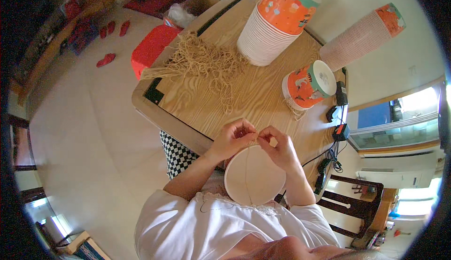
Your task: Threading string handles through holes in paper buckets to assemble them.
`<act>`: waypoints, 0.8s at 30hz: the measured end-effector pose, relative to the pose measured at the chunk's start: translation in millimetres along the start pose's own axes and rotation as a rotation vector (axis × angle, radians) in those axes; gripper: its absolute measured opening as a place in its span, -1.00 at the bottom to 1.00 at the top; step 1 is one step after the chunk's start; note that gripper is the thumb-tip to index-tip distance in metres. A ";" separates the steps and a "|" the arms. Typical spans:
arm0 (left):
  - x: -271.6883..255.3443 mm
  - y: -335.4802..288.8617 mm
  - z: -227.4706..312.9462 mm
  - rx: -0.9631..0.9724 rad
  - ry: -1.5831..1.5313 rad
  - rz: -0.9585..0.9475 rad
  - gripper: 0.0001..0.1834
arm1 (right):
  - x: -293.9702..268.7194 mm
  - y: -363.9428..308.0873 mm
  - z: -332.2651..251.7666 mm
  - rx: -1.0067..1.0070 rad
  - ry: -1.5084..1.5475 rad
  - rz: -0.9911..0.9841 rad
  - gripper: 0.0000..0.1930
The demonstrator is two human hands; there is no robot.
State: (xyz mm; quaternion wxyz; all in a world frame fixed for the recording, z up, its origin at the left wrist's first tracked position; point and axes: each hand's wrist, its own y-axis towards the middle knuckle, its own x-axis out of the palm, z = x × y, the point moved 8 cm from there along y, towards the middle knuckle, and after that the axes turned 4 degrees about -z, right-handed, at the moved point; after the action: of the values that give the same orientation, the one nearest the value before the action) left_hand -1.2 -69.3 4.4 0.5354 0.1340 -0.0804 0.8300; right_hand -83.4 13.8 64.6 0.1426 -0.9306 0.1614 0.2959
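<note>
A round white paper tub (268, 177) rests against my lap, its open mouth facing up. One thin strand of tan twine (247, 175) runs across that mouth from the near rim to the far rim. At the far rim my left hand (234, 140) pinches the twine, thumb against fingers. Just beside it my right hand (278, 148) is closed in a pinch on the same strand, fingertips almost touching the left ones. Beyond my hands, a loose tangle of twine (202, 65) lies on the wooden table (188, 107).
A tall stack of orange-and-white paper tubs (272, 34) stands at the table's back, with a shorter one (300, 88) at right. Another stack (357, 41) shows behind. Black adapters and cables (332, 154) lie along the right edge. A red stool (152, 48) and dark chair (352, 206) flank the table.
</note>
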 end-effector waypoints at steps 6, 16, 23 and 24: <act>2.6 -2.8 5.2 -0.024 -0.055 -0.019 -0.86 | 1.9 -0.4 2.9 -0.016 -0.008 0.007 -0.92; -5.7 -4.0 1.5 0.002 0.010 0.031 -0.91 | 1.6 0.7 -4.7 -0.092 -0.005 0.013 -0.93; -6.4 -4.5 -4.4 0.021 0.039 0.030 -0.88 | 0.5 -0.8 2.5 -0.051 0.036 0.001 -0.92; -5.5 -5.4 -3.2 0.022 0.040 0.029 -0.88 | 0.0 -0.8 4.6 -0.052 0.036 0.002 -0.92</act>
State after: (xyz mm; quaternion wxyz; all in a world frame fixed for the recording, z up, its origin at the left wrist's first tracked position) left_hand 5.4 -70.9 -0.4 0.5231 0.1222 -0.0626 0.8411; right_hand -85.4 16.1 61.2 0.1153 -0.9389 0.1571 0.2836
